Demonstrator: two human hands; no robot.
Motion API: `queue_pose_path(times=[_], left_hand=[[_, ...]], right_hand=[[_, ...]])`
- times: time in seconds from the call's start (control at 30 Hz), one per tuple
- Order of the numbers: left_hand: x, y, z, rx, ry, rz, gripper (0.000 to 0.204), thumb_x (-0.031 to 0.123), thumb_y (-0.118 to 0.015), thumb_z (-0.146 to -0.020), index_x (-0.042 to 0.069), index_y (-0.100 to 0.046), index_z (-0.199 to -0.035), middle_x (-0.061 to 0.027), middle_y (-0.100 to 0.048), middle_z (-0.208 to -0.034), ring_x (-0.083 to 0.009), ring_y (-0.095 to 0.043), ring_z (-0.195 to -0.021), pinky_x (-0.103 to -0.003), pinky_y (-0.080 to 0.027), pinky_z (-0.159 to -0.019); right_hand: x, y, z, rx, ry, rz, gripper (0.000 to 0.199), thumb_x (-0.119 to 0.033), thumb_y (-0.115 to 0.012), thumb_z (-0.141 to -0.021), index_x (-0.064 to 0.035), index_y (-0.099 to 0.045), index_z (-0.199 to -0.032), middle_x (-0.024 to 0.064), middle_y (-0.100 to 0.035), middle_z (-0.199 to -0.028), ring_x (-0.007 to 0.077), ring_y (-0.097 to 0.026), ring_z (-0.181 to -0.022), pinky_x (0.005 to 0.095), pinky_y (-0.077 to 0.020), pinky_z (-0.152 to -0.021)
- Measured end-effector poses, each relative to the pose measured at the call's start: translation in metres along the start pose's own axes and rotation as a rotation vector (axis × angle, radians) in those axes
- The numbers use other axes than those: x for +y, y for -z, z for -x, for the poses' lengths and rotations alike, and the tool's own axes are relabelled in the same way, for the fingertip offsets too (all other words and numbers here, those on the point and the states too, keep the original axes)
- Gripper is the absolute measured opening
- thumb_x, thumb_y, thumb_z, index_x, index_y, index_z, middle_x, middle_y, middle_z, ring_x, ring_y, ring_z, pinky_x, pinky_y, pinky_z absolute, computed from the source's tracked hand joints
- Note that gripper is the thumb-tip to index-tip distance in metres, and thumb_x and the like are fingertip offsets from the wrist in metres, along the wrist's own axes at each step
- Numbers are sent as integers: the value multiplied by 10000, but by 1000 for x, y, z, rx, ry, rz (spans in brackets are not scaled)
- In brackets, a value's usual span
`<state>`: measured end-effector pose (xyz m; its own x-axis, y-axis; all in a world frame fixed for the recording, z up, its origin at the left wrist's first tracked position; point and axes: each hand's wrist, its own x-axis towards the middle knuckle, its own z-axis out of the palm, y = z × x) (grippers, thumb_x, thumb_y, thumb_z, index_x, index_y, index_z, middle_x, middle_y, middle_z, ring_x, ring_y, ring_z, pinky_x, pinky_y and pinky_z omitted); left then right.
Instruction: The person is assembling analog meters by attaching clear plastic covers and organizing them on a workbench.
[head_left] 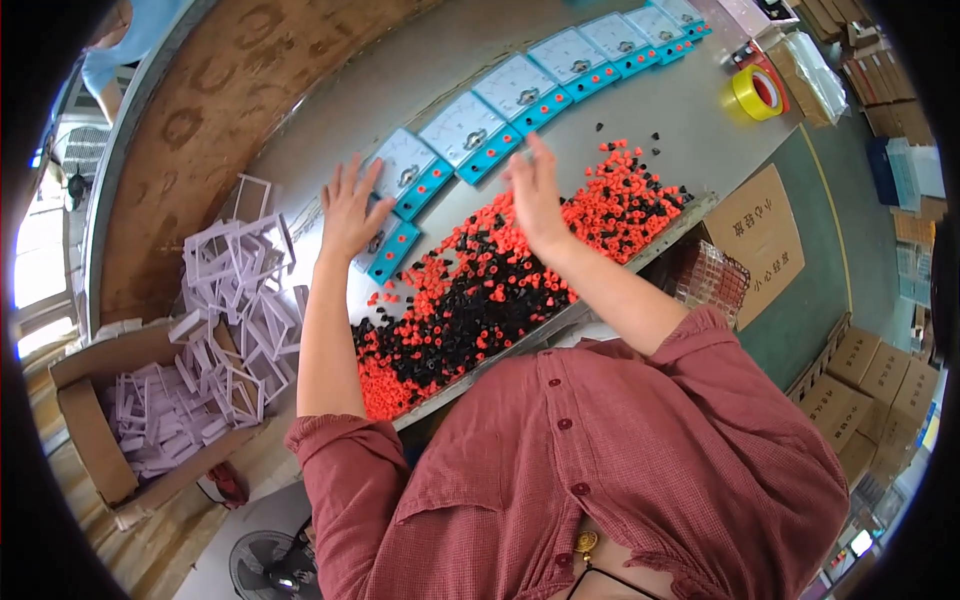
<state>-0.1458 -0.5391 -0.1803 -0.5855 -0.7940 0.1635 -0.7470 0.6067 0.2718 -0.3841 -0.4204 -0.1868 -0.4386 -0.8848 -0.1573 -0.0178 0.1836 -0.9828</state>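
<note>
A row of meters with white dial faces and blue bases (466, 135) runs across the metal table, with red and black knobs along their near edges. My left hand (350, 212) lies with fingers spread over the nearest meter (393, 256) at the row's left end, partly hiding it. Over the heap of small red and black plastic caps (500, 290), my right hand (537, 200) is raised with its fingers apart, close to the blue edge of a meter in the middle. I make out nothing held in either hand.
Pale lilac plastic frames (240, 260) pile up at the left, spilling from a cardboard box (90, 440). A roll of yellow tape (755, 95) sits at the far right of the table. Beyond the right edge are a cardboard sheet (757, 240) and stacked cartons (870, 390).
</note>
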Motion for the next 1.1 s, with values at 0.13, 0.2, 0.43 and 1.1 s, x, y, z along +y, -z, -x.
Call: queue_pose_path(times=[0.13, 0.2, 0.43, 1.1], left_hand=[[7, 3, 28, -67, 74, -5, 487, 370, -565, -834, 200, -478, -1282, -89, -352, -1401, -299, -305, -1298, -509, -258, -1024], [14, 1, 36, -7, 71, 31, 433, 349, -547, -853, 194, -502, -1255, -87, -427, -1345, -285, -364, -1261, -494, -276, -1018], [22, -7, 28, 45, 85, 71, 404, 341, -547, -853, 201, -527, -1231, -84, -449, -1327, -280, -414, -1217, -435, -328, -987], [21, -5, 36, 71, 132, 66, 397, 358, -537, -853, 210, -537, -1221, -81, -464, -1316, -269, -464, -1167, -399, -340, -985]], right_hand=[[-15, -10, 14, -55, 57, -76, 506, -326, -385, -960, -13, -297, -1347, 102, -471, -1067, 142, -512, -930, 288, -441, -800], [-19, -19, 25, -223, 98, -40, 511, -349, -366, -963, -3, -323, -1338, 102, -504, -1041, 148, -535, -912, 288, -441, -801], [23, -81, 66, -395, 116, 77, 704, -399, -444, -920, 93, -196, -1358, 241, -365, -1323, 155, -551, -881, 297, -448, -787], [24, -118, 145, -603, 143, -23, 667, -340, -415, -932, 62, -136, -1385, 228, -105, -1466, 275, -204, -1337, 356, -263, -1044]])
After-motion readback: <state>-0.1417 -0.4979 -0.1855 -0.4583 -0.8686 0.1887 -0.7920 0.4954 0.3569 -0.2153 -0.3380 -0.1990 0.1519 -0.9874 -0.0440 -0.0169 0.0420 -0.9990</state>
